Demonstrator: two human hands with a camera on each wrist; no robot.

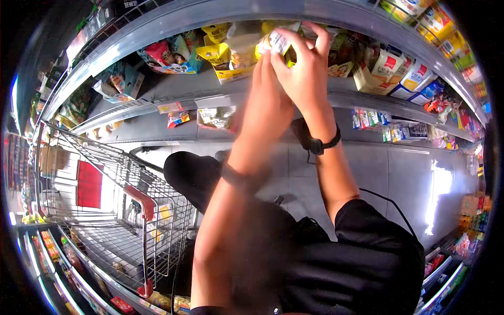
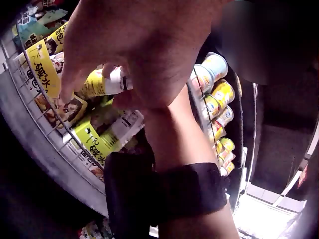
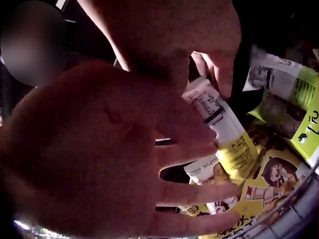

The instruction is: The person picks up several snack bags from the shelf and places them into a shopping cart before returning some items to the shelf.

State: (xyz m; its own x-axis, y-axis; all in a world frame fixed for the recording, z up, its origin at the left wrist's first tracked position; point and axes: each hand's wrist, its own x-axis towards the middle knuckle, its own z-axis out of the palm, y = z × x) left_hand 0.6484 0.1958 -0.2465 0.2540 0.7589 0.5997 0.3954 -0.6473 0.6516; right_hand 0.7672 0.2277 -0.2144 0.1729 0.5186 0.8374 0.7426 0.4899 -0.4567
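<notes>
In the head view, both hands meet at the upper shelf around a small yellow and white snack packet (image 1: pixel 279 43). My right hand (image 1: pixel 306 71) holds it between thumb and index finger, the other fingers lifted. My left hand (image 1: pixel 268 100), partly blurred, has its fingertips at the packet's lower left end. In the right wrist view, the left hand (image 3: pixel 174 35) pinches the packet's white end, and the right palm (image 3: pixel 84 149) fills the near side. Yellow display boxes (image 2: pixel 42 69) of similar packets stand below the hands in the left wrist view.
A wire shopping cart (image 1: pixel 115 210) stands on the left, close to a dark-clothed leg. More snack boxes (image 1: pixel 386 71) line the shelf to the right. A lower shelf (image 1: pixel 142 135) carries a few packs. Cup-shaped tubs (image 2: pixel 219 97) are stacked behind a wire rail.
</notes>
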